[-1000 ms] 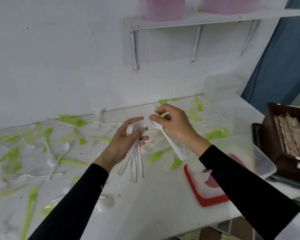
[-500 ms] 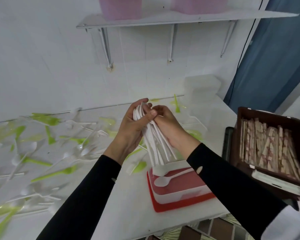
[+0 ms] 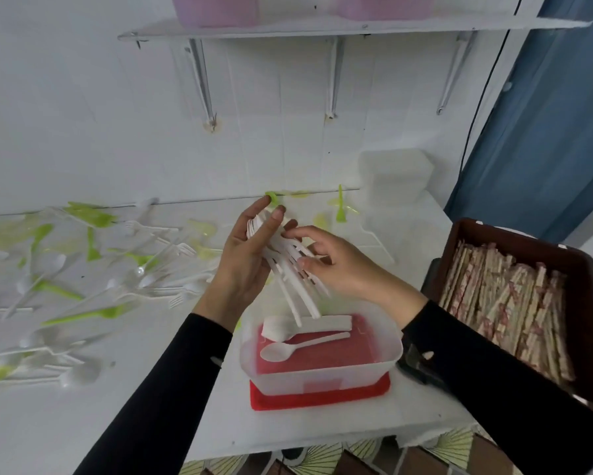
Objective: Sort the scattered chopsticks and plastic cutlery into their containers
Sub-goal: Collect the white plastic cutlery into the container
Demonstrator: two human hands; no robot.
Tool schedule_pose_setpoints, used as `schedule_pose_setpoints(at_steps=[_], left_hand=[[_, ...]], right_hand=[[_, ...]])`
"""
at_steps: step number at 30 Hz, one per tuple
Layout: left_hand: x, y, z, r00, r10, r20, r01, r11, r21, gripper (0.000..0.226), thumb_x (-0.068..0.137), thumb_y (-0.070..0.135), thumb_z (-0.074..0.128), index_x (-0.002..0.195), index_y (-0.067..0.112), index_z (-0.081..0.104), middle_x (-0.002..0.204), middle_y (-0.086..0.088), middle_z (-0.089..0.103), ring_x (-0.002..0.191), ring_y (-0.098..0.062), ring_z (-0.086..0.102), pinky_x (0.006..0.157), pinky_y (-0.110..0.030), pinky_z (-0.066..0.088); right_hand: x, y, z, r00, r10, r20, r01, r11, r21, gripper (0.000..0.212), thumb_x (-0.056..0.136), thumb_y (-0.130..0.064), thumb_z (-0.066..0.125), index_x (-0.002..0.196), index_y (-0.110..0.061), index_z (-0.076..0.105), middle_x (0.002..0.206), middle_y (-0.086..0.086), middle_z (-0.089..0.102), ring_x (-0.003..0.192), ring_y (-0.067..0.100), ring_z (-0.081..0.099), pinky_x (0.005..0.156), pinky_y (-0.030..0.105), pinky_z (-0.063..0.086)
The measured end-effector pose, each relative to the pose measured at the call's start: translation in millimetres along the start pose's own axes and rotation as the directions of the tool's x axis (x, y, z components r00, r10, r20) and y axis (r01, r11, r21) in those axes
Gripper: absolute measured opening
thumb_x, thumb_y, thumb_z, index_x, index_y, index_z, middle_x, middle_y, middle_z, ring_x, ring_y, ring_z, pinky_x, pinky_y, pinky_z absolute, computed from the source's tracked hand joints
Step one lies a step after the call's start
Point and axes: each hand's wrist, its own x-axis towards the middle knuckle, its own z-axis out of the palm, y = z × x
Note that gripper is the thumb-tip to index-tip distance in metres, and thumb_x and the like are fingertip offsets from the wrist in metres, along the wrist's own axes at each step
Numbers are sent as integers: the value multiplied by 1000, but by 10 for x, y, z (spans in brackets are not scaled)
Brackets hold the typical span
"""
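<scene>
My left hand (image 3: pixel 245 258) grips a bundle of white plastic spoons (image 3: pixel 296 286) by their bowls, handles pointing down over a clear plastic container (image 3: pixel 322 370). My right hand (image 3: pixel 343 265) touches the bundle's handles with its fingers spread. The container sits on a red lid (image 3: pixel 319 395) and holds a white spoon (image 3: pixel 298 347) and another piece of white cutlery. White and green plastic cutlery (image 3: pixel 93 269) lies scattered across the white table to the left. A dark brown box of paper-wrapped chopsticks (image 3: pixel 507 303) stands at the right.
A stack of clear empty containers (image 3: pixel 396 176) stands at the back against the wall. A wall shelf (image 3: pixel 322 27) above carries pink tubs. A blue curtain (image 3: pixel 545 132) hangs at the right. The table's front edge (image 3: pixel 322 440) runs just below the red lid.
The view swung right, toward the container. My left hand brought the spoon bundle over the container, and my right hand shifted from the bundle's top to its handles.
</scene>
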Motion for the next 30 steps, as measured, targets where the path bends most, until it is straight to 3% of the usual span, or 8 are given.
schedule_pose_setpoints(at_steps=[6, 10, 14, 18, 21, 25, 28, 30], left_hand=[[-83, -139, 181, 966, 152, -208, -147, 988, 38, 35, 77, 26, 73, 108, 15, 65, 93, -2, 72, 95, -27, 71, 79, -38, 56], [-180, -219, 228, 965, 218, -144, -164, 936, 312, 37, 85, 21, 74, 119, 25, 60, 91, 4, 73, 76, -24, 67, 51, -30, 48], [-192, -251, 210, 928, 322, -189, -253, 915, 316, 32, 84, 12, 77, 112, 20, 64, 99, -8, 70, 91, -24, 69, 83, -39, 57], [-227, -322, 265, 930, 214, -297, -167, 970, 177, 28, 92, 11, 67, 116, 22, 56, 89, -8, 62, 73, -13, 61, 74, -31, 52], [-268, -268, 151, 964, 167, -208, -69, 910, 410, 34, 92, 26, 67, 124, 27, 55, 91, 2, 61, 80, -9, 60, 74, -25, 49], [-350, -121, -175, 975, 222, -6, -124, 567, 814, 19, 93, 25, 66, 109, 18, 59, 99, 3, 67, 83, -14, 68, 73, -27, 58], [-376, -135, -323, 962, -190, 195, -163, 172, 972, 6, 88, 12, 71, 89, 15, 66, 77, 7, 65, 59, -1, 61, 62, -33, 58], [-394, -237, -320, 876, -416, 245, -352, -203, 914, 12, 85, 25, 74, 95, 21, 70, 87, 12, 63, 70, 4, 55, 66, -27, 49]], right_hand=[[-103, -5, -27, 995, 4, 96, -6, 1000, 19, 38, 103, -20, 47, 138, -36, 49, 102, -22, 67, 76, 11, 59, 69, 21, 45], [-160, 8, 4, 985, 50, 163, -89, 967, 240, 37, 105, -18, 43, 137, -37, 41, 108, 8, 68, 87, 21, 69, 74, 33, 57], [-220, 73, 58, 967, 17, 254, -77, 971, 226, 66, 96, -14, 61, 142, -46, 27, 102, 3, 69, 88, 19, 70, 84, 37, 58], [-210, 129, 164, 980, 35, 198, -41, 999, 28, 79, 93, -22, 66, 149, -45, 16, 99, -3, 59, 58, 13, 58, 55, 33, 56], [-208, 194, -7, 989, 30, 148, -19, 997, -77, 61, 97, -27, 59, 145, -40, 23, 108, -4, 59, 58, 2, 56, 59, 25, 51], [-238, 365, -301, 972, 159, 174, -125, 974, -191, 40, 98, -33, 55, 126, -23, 28, 112, -1, 64, 73, 3, 59, 65, 16, 43], [-248, 453, -446, 969, 184, 167, -158, 975, -155, 34, 96, -35, 58, 119, -24, 36, 113, -1, 64, 90, 10, 62, 72, 20, 49], [-268, 436, -460, 973, 173, 152, -157, 981, -112, 29, 93, -30, 64, 115, -27, 45, 111, -7, 60, 95, 8, 60, 83, 27, 49]])
